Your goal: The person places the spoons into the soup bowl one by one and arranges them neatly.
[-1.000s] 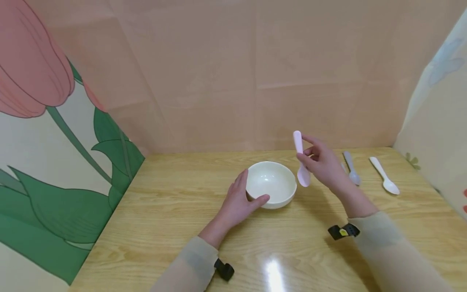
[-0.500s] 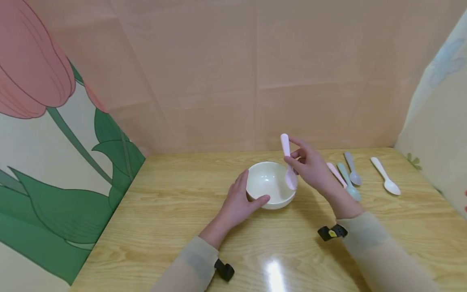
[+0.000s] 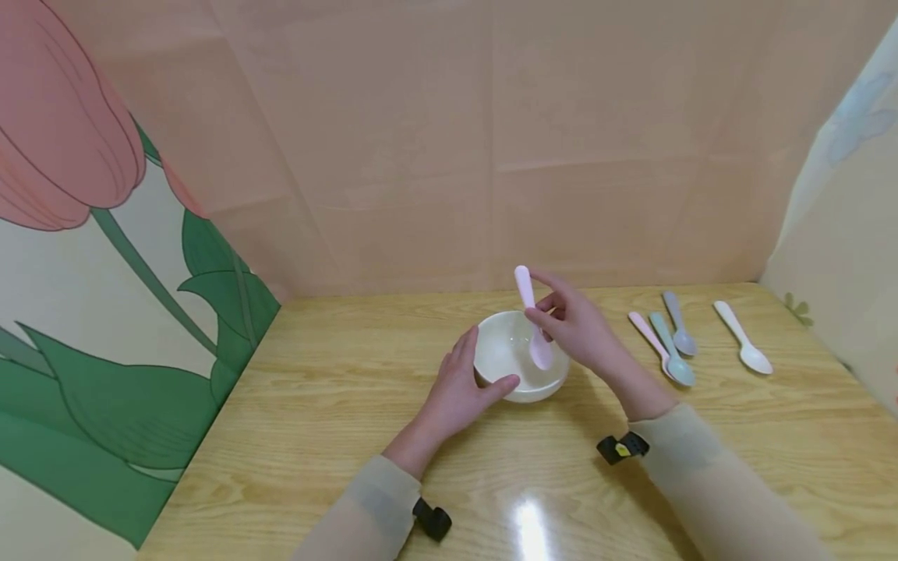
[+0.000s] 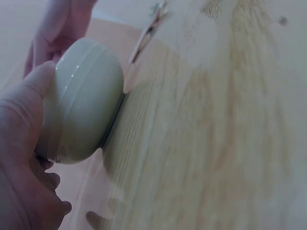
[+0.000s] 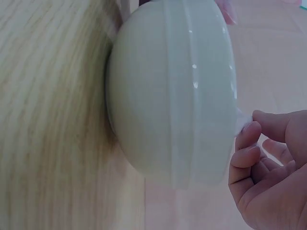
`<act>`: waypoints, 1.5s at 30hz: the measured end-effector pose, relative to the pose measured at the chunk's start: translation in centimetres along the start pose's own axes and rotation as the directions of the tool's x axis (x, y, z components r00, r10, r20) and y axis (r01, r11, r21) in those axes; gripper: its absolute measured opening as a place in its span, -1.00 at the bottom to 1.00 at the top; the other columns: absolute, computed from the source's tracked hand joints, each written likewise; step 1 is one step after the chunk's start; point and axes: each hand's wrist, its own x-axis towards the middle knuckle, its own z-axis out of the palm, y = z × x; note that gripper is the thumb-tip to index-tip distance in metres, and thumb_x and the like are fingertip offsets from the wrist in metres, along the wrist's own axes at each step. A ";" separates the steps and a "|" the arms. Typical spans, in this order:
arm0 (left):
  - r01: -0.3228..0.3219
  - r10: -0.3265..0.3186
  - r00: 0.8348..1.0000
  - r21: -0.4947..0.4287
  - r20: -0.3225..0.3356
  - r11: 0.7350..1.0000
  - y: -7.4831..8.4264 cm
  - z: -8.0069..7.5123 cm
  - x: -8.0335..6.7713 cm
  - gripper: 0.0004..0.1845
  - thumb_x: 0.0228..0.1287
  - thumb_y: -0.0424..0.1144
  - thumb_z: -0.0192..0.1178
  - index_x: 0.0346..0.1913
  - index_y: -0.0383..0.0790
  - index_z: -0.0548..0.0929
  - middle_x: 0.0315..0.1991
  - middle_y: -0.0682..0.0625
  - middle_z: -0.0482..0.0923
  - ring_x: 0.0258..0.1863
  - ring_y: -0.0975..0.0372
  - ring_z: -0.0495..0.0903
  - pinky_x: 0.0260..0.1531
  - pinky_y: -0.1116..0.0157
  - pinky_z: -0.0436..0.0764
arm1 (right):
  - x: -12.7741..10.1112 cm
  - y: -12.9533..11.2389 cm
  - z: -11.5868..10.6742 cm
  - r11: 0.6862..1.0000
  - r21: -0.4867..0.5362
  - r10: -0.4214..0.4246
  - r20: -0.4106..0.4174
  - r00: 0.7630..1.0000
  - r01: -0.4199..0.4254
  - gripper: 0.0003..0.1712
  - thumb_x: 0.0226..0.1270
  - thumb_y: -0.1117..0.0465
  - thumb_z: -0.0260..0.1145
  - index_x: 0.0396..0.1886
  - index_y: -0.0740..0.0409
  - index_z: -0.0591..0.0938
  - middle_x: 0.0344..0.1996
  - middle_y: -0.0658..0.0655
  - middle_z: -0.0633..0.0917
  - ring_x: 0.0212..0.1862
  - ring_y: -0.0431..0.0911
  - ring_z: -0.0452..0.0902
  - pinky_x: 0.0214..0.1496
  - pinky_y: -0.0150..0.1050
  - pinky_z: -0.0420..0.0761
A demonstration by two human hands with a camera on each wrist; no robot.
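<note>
The bowl (image 3: 507, 351) is made of glossy, cream-white material, round and deep, and is carried upright by a wood-grained tabletop (image 3: 337, 405). With the bowl taken as the clock's centre, a creased, salmon-coloured backdrop (image 3: 393, 156) is seen at 12 o'clock. Around 3 o'clock, well apart, four spoons are laid: a pink spoon (image 3: 647, 332) whose scoop is partly covered by a green spoon (image 3: 666, 343), a grey spoon (image 3: 677, 321) just beside them, and a white spoon (image 3: 738, 335) farther out.

The bowl is gripped by the left hand (image 3: 459, 393), with the thumb laid at the near rim towards 7 o'clock and the fingers around 9 to 10. At 1 to 2 o'clock a lilac spoon (image 3: 541, 352) is pinched by the right hand (image 3: 578, 331).

By the wrist views a raised band below the rim and a narrow foot are revealed; by the head view alone the scoop is shown, over the bowl's inside. Whether the inside is touched cannot be told.

The lilac spoon is smooth, pale and matt, tilted scoop-down, its rounded handle end pointed towards 11 o'clock.
</note>
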 end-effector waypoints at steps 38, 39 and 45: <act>-0.019 0.019 1.000 0.003 0.019 1.000 0.0 -0.3 0.0 0.22 0.46 0.38 0.36 0.84 -0.12 -0.10 0.81 -0.06 -0.03 0.70 -0.11 0.14 0.57 -0.21 0.29 | -0.2 0.9 3.9 0.960 -0.277 -0.022 0.099 0.995 0.049 -0.24 0.67 0.21 0.39 0.73 -0.06 0.36 -0.14 0.06 0.79 -0.33 -0.16 0.67 -0.29 -0.12 0.59; -0.020 0.020 1.000 0.002 0.019 1.000 -0.1 -0.3 0.0 0.22 0.46 0.37 0.36 0.84 -0.12 -0.09 0.81 -0.06 -0.03 0.70 -0.11 0.14 0.57 -0.21 0.29 | -0.2 0.9 3.9 0.955 -0.293 -0.021 0.101 0.995 0.049 -0.25 0.67 0.20 0.39 0.73 -0.07 0.37 -0.13 0.06 0.79 -0.32 -0.16 0.67 -0.28 -0.12 0.59; -0.023 0.023 1.000 -0.002 0.021 1.000 -0.1 -0.4 -0.1 0.22 0.46 0.39 0.35 0.84 -0.10 -0.10 0.81 -0.06 -0.03 0.68 -0.10 0.17 0.54 -0.22 0.32 | -0.2 0.8 4.2 0.928 -0.367 -0.020 0.114 0.993 0.061 -0.29 0.66 0.19 0.40 0.70 -0.10 0.43 -0.12 0.01 0.79 -0.25 -0.14 0.69 -0.27 -0.12 0.58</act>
